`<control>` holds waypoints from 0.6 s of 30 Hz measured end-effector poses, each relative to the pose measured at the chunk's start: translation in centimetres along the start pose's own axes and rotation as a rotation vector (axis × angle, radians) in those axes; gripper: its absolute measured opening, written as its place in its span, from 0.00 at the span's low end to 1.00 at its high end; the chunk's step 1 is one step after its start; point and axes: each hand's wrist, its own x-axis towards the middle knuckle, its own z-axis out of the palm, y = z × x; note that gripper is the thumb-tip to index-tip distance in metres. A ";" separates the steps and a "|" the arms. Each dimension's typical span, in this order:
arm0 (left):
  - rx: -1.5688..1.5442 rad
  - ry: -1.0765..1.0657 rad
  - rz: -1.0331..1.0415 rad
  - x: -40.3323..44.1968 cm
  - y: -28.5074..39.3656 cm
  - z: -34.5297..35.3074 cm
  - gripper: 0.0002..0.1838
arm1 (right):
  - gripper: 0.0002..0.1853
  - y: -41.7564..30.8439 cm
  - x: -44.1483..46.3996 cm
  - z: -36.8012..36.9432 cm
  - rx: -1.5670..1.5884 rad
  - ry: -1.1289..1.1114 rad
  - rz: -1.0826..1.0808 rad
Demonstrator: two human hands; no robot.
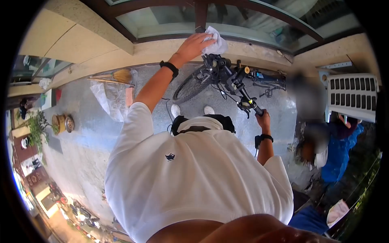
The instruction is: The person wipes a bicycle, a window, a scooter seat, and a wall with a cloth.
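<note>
A bicycle (193,84) stands in front of me with its handlebar (238,86) running from upper left to lower right. My right hand (263,118) is wrapped round the black grip at the handlebar's near right end. At the other end, my left hand (193,46) holds a crumpled white cloth (215,42) just in front of the window ledge. The cloth hangs over the far end of the handlebar and hides it; whether it touches the grip I cannot tell. Brake levers and cables show between my hands.
A ledge (162,49) runs below the windows. On the left lie a broom (122,75), a plastic sheet (106,101) and a brick (129,96). To the right are an air-conditioner unit (351,97) and a blue tarp (338,158). A second bicycle (269,82) is by the wall.
</note>
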 end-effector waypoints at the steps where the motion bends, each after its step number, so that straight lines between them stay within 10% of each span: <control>1: -0.041 0.004 0.027 0.3 -0.8 0.1 0.39 | 0.26 -0.6 -1.3 0.5 0.028 0.084 0.039; 18: -0.237 0.063 -0.042 6.1 -5.4 2.3 0.19 | 0.50 -9.2 -6.3 2.1 -0.142 0.161 0.362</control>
